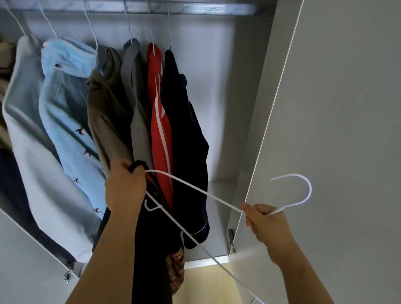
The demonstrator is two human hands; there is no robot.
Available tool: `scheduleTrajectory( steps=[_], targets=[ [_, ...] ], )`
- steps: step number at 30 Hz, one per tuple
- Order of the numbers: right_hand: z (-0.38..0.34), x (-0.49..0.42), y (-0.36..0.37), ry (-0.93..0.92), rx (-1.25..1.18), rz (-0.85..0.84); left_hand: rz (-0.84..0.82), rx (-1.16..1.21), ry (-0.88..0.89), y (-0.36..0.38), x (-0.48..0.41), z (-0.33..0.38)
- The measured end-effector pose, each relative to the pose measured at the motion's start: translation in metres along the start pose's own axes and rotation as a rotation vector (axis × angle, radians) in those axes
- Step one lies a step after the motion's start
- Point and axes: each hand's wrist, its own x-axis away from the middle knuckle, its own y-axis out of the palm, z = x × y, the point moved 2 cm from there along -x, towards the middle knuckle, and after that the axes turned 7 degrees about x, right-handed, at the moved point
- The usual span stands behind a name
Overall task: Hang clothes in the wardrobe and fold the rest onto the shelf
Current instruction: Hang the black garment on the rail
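My left hand [124,189] grips the top of a dark garment [154,257] that hangs down below it, with a patterned patch near its lower edge. My right hand [267,224] holds a white wire hanger [191,188] by its neck, just under the hook. One arm of the hanger reaches across to the garment at my left hand. Both hands are in front of the open wardrobe, below the metal rail [134,6]. Several garments hang on the rail: pale grey, light blue, brown, grey, red with white stripes [160,133] and dark navy.
The open wardrobe door [355,117] stands at the right, close to my right hand, with a hinge at its lower edge. The right part of the rail has no hangers. Wooden floor shows below the wardrobe base [209,259].
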Motion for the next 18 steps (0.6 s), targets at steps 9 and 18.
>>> scheduleTrajectory(
  steps=[9,18],
  targets=[
    [-0.018,0.001,0.02,-0.117,0.115,-0.112,-0.399,-0.063,0.388,0.03,0.029,0.019],
    [-0.02,0.002,0.029,0.01,-0.195,-0.029,-0.755,0.022,0.53,0.052,0.076,0.026]
  ],
)
